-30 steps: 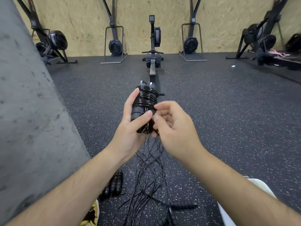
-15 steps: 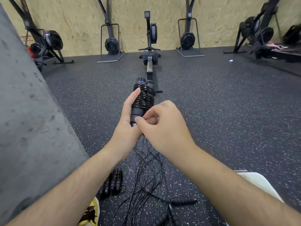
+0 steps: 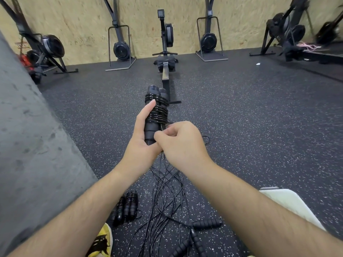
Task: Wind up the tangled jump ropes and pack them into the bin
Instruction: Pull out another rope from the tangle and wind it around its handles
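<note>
Right hand (image 3: 182, 143) closed onto cord (image 3: 163, 127); left hand (image 3: 140, 145) grips rope bundle (image 3: 156, 112)

The left hand (image 3: 143, 145) gripped a black bundle (image 3: 150, 129) wound with cord (image 3: 157, 113), its thumb lying straight up the side. The right hand (image 3: 182, 143) pinched the cord at the bundle's lower end, touching the left hand. Loose ropes (image 3: 167, 191) hung from there to the speckled floor (image 3: 241, 127), between a wound rope (image 3: 127, 206) and scattered handles (image 3: 207, 223). A rower (image 3: 165, 58) stood ahead.

Speckled black rubber floor (image 3: 250, 127), chipboard wall (image 3: 74, 25), rowing machines (image 3: 166, 43) lined along it.
</note>
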The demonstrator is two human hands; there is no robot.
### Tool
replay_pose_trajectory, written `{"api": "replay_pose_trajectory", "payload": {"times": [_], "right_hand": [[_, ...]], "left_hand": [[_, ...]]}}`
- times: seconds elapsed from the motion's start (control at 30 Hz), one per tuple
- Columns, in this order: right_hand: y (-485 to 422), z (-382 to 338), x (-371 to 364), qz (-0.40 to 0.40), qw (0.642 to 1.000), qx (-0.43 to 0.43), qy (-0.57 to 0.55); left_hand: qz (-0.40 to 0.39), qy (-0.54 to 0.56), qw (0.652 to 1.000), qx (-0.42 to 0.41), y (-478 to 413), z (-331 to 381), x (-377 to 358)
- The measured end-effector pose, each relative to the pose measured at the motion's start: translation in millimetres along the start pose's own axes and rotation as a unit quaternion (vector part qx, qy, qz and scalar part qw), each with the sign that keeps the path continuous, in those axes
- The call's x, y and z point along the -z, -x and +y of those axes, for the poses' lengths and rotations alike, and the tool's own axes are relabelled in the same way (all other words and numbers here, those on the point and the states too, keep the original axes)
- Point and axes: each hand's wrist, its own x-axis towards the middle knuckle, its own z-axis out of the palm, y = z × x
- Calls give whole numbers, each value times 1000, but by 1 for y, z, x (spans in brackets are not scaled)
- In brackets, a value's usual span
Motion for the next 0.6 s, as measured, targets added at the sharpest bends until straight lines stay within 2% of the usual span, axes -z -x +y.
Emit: {"api": "replay_pose_trajectory", "payload": {"times": [0.2,0.33,0.4,0.5,0.6], "right_hand": [[3,-1,-5,16,999,-3,-44],[2,-3,-6,-9,989,-74,-128],[-1,-3,-8,-25,986,-80,-143],[-5,1,-11,-2,999,-36,-29],[-2,2,-13,32,996,37,71]], "left_hand": [[-16,-61,998,-7,-3,-5,2],[-23,-59,998,-5,-4,-9,5],[-14,-50,999,1,-5,-9,5],[-19,-20,999,20,-5,-4,5],[-30,-43,998,32,-4,-6,4]]}}
